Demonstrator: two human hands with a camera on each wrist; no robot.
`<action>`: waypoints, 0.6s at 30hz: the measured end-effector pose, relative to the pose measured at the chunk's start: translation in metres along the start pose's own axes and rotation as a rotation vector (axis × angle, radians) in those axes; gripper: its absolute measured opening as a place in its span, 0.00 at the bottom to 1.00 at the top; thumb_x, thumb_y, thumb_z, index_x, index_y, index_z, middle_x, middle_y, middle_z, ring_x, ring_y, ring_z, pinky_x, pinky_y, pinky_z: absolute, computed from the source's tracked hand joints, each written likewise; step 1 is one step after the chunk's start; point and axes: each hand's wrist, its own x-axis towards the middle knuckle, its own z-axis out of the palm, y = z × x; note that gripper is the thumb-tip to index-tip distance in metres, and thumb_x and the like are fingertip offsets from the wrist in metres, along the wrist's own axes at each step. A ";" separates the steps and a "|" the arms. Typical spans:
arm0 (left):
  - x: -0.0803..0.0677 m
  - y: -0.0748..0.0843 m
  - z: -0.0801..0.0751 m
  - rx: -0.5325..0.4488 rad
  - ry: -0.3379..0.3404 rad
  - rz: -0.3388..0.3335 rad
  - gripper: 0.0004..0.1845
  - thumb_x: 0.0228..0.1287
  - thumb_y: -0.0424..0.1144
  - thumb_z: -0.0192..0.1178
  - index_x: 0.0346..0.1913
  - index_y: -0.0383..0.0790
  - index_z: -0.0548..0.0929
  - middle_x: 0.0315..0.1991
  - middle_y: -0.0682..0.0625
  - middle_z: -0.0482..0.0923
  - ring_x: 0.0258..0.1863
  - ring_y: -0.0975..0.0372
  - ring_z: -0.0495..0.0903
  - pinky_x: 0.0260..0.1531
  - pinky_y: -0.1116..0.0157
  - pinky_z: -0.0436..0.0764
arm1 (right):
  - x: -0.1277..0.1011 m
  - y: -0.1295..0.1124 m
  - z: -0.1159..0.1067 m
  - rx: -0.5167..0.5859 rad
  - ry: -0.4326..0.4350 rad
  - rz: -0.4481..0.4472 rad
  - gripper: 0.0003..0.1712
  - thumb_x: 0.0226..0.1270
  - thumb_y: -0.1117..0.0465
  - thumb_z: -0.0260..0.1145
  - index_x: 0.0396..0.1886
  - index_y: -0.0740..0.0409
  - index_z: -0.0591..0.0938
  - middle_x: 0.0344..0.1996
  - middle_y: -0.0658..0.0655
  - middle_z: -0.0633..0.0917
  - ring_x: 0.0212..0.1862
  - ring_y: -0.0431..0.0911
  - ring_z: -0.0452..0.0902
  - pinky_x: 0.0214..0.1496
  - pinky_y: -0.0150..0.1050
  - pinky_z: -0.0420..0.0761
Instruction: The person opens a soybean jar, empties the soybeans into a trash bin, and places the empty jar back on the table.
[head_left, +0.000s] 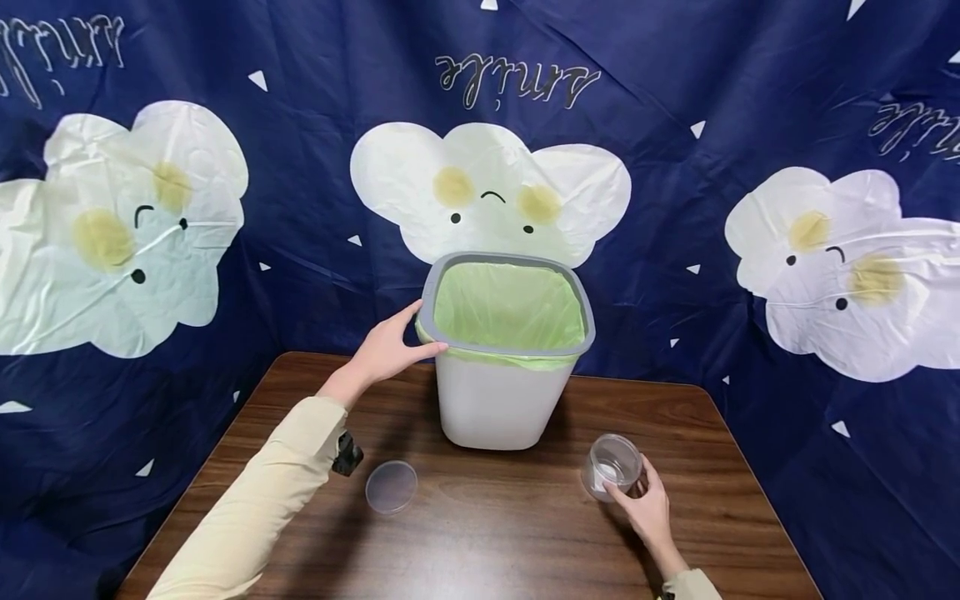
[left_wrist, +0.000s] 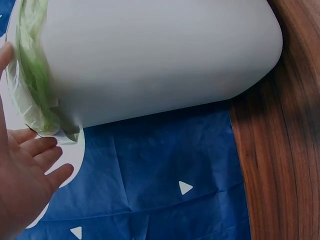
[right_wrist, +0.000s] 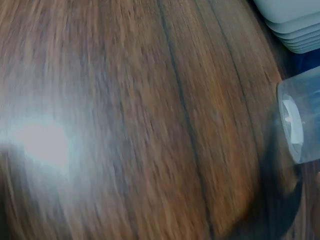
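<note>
On the bench (head_left: 487, 533), the right hand (head_left: 647, 510) wraps a jar (head_left: 611, 467) — left hand (head_left: 386, 350), fingers spread, touches the bin (head_left: 498, 400) rim.

Setting: staged recording corner, not a lived-in room. Evidence: 1 dark wood-grain tabletop (head_left: 480, 533) enclosed on 3 sides by a creased navy backdrop cloth (head_left: 315, 208) printed with white cloud faces (head_left: 491, 187) (yellow cheeks, script lettering above); no room fixtures visible.
</note>
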 end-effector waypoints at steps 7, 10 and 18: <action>-0.001 -0.001 -0.002 0.009 -0.029 0.001 0.52 0.49 0.67 0.57 0.71 0.43 0.50 0.68 0.45 0.54 0.65 0.50 0.57 0.60 0.50 0.61 | 0.009 -0.012 -0.022 -0.101 -0.028 -0.097 0.50 0.35 0.65 0.78 0.62 0.69 0.65 0.52 0.69 0.75 0.53 0.59 0.71 0.53 0.27 0.68; -0.003 -0.002 -0.003 0.028 -0.037 0.005 0.53 0.49 0.68 0.56 0.71 0.43 0.48 0.69 0.45 0.52 0.66 0.50 0.55 0.60 0.49 0.60 | 0.022 -0.023 -0.031 -0.171 -0.068 -0.141 0.51 0.36 0.61 0.78 0.63 0.68 0.64 0.54 0.69 0.73 0.56 0.60 0.68 0.56 0.41 0.67; -0.012 -0.026 -0.001 0.124 -0.076 0.004 0.51 0.54 0.68 0.50 0.71 0.37 0.47 0.70 0.41 0.48 0.68 0.46 0.47 0.63 0.47 0.52 | 0.064 -0.062 -0.044 -0.355 -0.261 -0.248 0.55 0.39 0.50 0.76 0.65 0.68 0.60 0.61 0.73 0.63 0.62 0.66 0.57 0.59 0.59 0.59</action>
